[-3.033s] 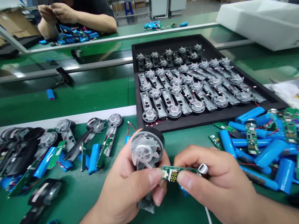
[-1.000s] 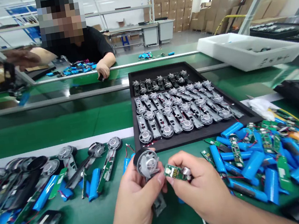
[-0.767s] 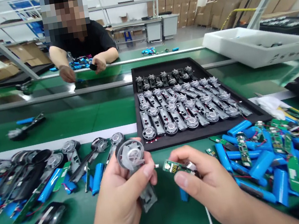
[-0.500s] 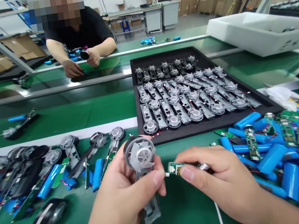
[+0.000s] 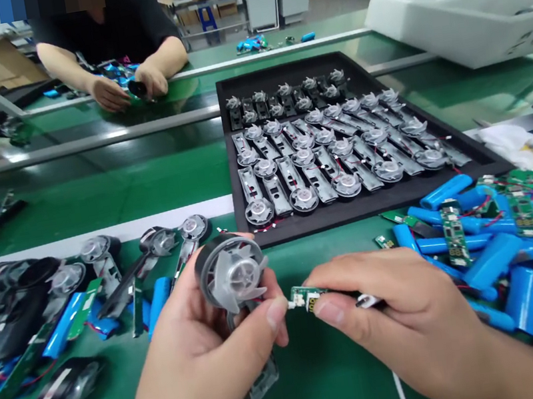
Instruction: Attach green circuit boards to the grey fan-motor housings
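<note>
Closed round the neck of a small fan unit (image 5: pixel 238 275) is my left hand (image 5: pixel 219 348). The unit's clear blades face up, and its grey handle shell hangs below my fingers. My right hand (image 5: pixel 406 312) pinches a narrow green circuit board (image 5: pixel 303 296) between thumb and forefinger. A small white plug (image 5: pixel 291 304) sits between my left thumb tip and the board's socket end; whether it is fully seated I cannot tell. A black-and-white piece (image 5: pixel 370 301) pokes out under my right fingers, mostly hidden. A white cable (image 5: pixel 401 394) runs below that hand.
A black foam tray (image 5: pixel 235 164) holds rows of fan units. Blue battery cells (image 5: pixel 494 264) with boards lie heaped at right, more fan parts (image 5: pixel 97 253) at left. A white foam box (image 5: pixel 447 29) stands behind. Across the bench, a co-worker's hands (image 5: pixel 128 90) handle a dark part.
My view has tipped down and shifted. The fan unit sits slightly further left and nearer in the picture. Both hands keep their grips. The co-worker's hands have drawn closer together.
</note>
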`<state>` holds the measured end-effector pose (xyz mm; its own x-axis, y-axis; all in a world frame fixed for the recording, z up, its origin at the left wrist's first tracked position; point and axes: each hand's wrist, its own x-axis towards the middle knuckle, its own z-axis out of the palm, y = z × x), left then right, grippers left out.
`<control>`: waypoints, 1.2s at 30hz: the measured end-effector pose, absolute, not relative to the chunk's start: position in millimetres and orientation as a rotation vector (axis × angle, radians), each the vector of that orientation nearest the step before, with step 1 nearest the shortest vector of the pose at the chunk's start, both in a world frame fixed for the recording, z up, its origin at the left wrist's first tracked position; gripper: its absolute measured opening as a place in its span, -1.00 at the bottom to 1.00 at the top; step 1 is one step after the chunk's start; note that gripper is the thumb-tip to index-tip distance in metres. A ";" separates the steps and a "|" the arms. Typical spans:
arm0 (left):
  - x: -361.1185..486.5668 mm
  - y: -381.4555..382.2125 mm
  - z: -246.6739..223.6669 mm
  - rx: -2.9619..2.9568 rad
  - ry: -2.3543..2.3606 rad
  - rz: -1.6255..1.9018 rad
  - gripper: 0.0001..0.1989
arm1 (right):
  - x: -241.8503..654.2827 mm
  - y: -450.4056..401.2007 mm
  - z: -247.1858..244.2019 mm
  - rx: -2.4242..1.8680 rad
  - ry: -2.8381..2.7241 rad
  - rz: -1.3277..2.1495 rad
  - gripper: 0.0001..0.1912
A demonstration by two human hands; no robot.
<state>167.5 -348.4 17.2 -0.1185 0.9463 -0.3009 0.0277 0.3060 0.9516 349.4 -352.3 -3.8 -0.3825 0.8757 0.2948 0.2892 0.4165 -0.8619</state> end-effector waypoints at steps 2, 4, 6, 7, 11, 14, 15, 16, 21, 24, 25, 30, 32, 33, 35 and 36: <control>170.6 -347.8 17.6 0.948 1.460 1.039 -0.61 | 349.5 -352.4 -2.8 -0.990 -1.892 0.938 -0.77; 171.1 -348.9 17.1 0.944 1.463 1.044 -0.62 | 349.9 -352.5 -1.8 -0.988 -1.905 0.927 -0.77; 169.3 -351.2 16.4 0.941 1.459 1.052 -0.64 | 350.2 -352.4 -1.1 -0.989 -1.925 0.905 -0.76; 168.0 -352.5 16.1 0.941 1.452 1.058 -0.65 | 350.3 -352.4 -1.0 -0.988 -1.934 0.889 -0.75; 163.9 -357.0 15.4 0.943 1.407 1.069 -0.75 | 349.9 -351.8 -0.9 -0.982 -1.942 0.825 -0.71; 164.7 -358.3 14.9 0.903 1.388 1.078 -0.81 | 349.2 -351.6 -0.5 -0.989 -1.945 0.807 -0.67; 165.8 -358.4 14.8 0.875 1.389 1.081 -0.82 | 349.1 -351.6 -0.4 -0.995 -1.946 0.804 -0.66; 167.2 -358.3 14.8 0.849 1.388 1.084 -0.82 | 349.0 -351.6 -0.2 -1.001 -1.946 0.802 -0.65; 173.3 -357.9 15.5 0.797 1.383 1.135 -0.78 | 348.8 -351.8 0.3 -0.994 -1.911 0.825 -0.77; 174.3 -358.7 15.5 0.774 1.402 1.144 -0.75 | 349.2 -352.1 0.6 -0.997 -1.918 0.844 -0.79; 174.5 -358.9 15.4 0.768 1.410 1.146 -0.74 | 349.4 -352.2 0.6 -1.009 -1.926 0.840 -0.76; 175.5 -359.2 13.5 0.749 1.426 1.193 -0.71 | 349.7 -351.8 0.1 -1.047 -1.952 0.806 -0.62; 176.2 -359.7 12.8 0.730 1.424 1.202 -0.68 | 349.5 -351.6 -0.3 -1.044 -1.952 0.801 -0.64; 176.7 -360.0 12.6 0.721 1.423 1.205 -0.67 | 349.3 -351.7 -0.5 -1.040 -1.951 0.796 -0.67; 177.8 -360.2 12.6 0.718 1.415 1.217 -0.67 | 349.1 -351.9 -0.7 -1.038 -1.949 0.778 -0.76; 178.3 -360.2 12.7 0.723 1.415 1.224 -0.68 | 349.1 -352.1 -0.7 -1.041 -1.948 0.771 -0.79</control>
